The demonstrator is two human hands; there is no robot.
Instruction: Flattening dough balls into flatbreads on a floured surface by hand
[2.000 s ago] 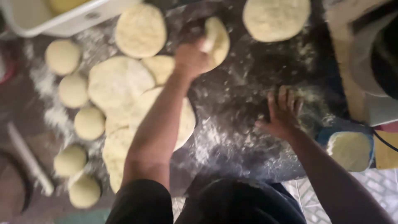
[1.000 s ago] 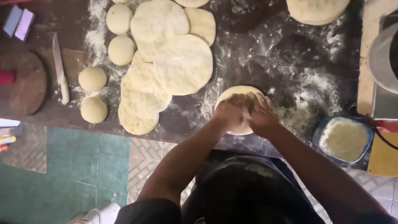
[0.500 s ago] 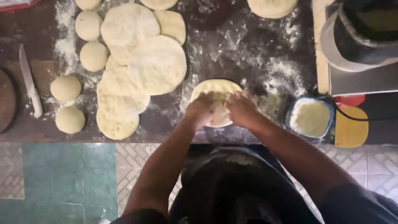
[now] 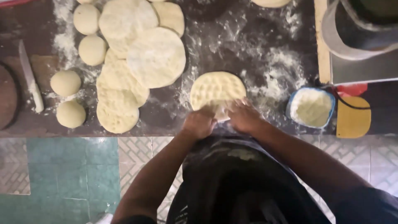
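Pale dimpled dough disc (image 4: 217,89), long axis left-right.

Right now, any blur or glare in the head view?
Head view: motion blur smears both hands, left hand and right hand, at the near edge of the dimpled dough disc; the stacked flat discs stay fairly sharp; light is soft and even, no glare.

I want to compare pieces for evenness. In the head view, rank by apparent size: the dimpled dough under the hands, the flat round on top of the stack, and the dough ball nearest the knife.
1. Top flat round
2. Dimpled dough, partly hidden by the hands
3. Dough ball
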